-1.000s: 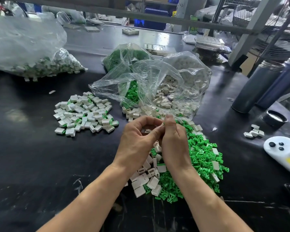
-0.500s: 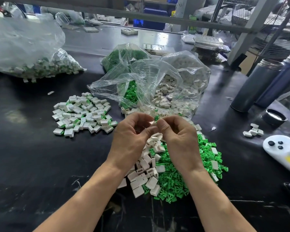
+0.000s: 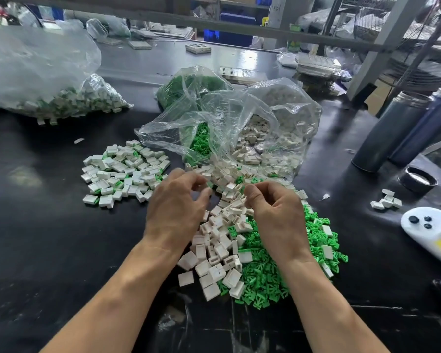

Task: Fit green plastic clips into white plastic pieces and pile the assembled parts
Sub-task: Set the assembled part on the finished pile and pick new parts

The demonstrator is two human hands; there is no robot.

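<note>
Hovering above white pieces (image 3: 215,253), curled hands (image 3: 175,210) (image 3: 278,215)

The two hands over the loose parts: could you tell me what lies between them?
In the head view, the left hand and right hand are apart; between them lies the heap of white pieces.

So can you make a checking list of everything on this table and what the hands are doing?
Surface: black table, scuffed near the front edge.
Job's things: loose white pieces beside green clips; assembled pile to the left; clear bags of parts behind.
Clutter: two metal bottles, a black cap, a white handheld controller, a few white pieces on the right.
Grippers: left hand and right hand over the pieces, fingers curled; what they pinch is unclear.
Cables: nothing seen.
Surroundings: shelving frame, blue crates.
</note>
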